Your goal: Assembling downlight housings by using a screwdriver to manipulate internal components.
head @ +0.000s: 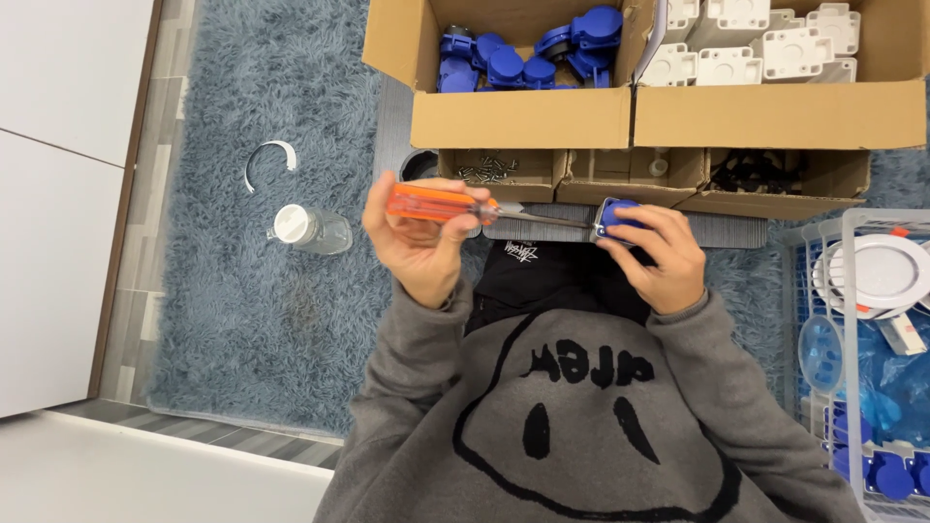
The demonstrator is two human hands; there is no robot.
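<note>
Above the lap, left grip (421, 237) clamps the orange screwdriver (436, 203) — right grip (651, 254) clasps a blue-and-grey part (616, 217).

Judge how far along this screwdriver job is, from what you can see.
Done: some blue pieces lie in the white crate, possibly finished. In hand: the left hand drives an orange screwdriver into a blue-and-white part held by the right hand. Left: many blue covers, white bases and screws remain boxed.

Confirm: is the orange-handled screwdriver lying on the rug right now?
No, the screwdriver is held in the left hand, its tip at the blue part in the right hand.
</note>
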